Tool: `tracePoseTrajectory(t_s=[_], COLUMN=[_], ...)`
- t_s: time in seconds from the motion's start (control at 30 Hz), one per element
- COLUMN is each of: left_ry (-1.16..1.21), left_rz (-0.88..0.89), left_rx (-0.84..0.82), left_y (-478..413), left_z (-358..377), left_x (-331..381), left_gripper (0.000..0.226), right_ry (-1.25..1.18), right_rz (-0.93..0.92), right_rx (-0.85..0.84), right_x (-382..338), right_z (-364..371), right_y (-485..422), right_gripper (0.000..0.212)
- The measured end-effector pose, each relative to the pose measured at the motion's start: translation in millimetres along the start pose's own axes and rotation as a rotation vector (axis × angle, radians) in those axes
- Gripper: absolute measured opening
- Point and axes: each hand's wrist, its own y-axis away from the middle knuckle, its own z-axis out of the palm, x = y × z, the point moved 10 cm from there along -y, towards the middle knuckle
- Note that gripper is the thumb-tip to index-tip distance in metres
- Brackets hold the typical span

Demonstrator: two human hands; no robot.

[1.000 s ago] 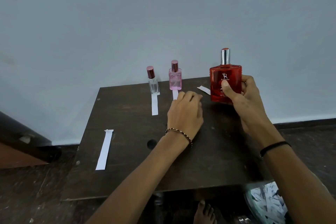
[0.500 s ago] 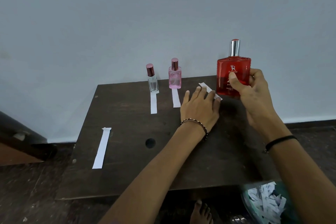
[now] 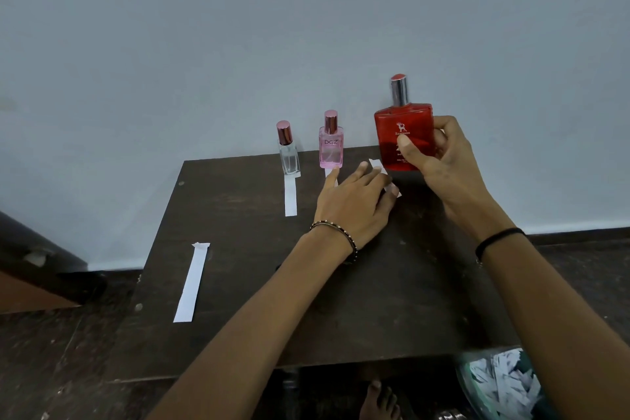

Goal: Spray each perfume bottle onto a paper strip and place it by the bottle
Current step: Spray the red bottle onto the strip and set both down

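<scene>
My right hand (image 3: 439,160) grips a red square perfume bottle (image 3: 402,133) with a silver cap, held upright at the table's far edge. My left hand (image 3: 354,204) lies flat on the dark table (image 3: 392,283), fingers spread over a white paper strip (image 3: 376,164) just left of the red bottle. A clear bottle (image 3: 288,153) stands at the back with a strip (image 3: 290,196) in front of it. A pink bottle (image 3: 330,143) stands beside it, its strip (image 3: 328,173) mostly hidden by my left fingers.
A spare paper strip (image 3: 192,281) lies near the table's left edge. A bag of paper scraps (image 3: 501,382) sits on the floor at bottom right. A bare foot (image 3: 378,401) shows under the table. A grey wall stands close behind the bottles.
My left hand moved from the table's middle to the strip by the red bottle and spread flat on it. My right hand kept its grip on the red bottle.
</scene>
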Motion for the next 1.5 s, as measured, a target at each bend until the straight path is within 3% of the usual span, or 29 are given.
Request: tracePoseTrajectory(t_s=[0.23, 0.57, 0.73, 0.93, 1.2, 1.5], left_ry=[0.013, -0.108, -0.07, -0.073, -0.019, 0.035], left_rz=[0.02, 0.044, 0.055, 0.063, 0.033, -0.018], left_rx=[-0.031, 0.11, 0.103, 0.047, -0.043, -0.082], left_y=[-4, -4, -5, -4, -3, 19], left_z=[4, -4, -4, -4, -3, -9], left_x=[-6, -4, -5, -5, -9, -3], left_gripper=[0.039, 0.039, 0.038, 0.04, 0.039, 0.041], right_ry=[-0.05, -0.072, -0.097, -0.083, 0.028, 0.163], right_rz=[-0.013, 0.037, 0.067, 0.077, 0.129, 0.223], right_rx=[-0.089, -0.279, -0.327, -0.364, -0.347, -0.121], right_x=[2, 17, 18, 17, 28, 31], right_z=[13, 34, 34, 32, 24, -5], right_y=[-19, -26, -28, -27, -25, 12], right_gripper=[0.046, 0.047, 0.065, 0.067, 0.065, 0.072])
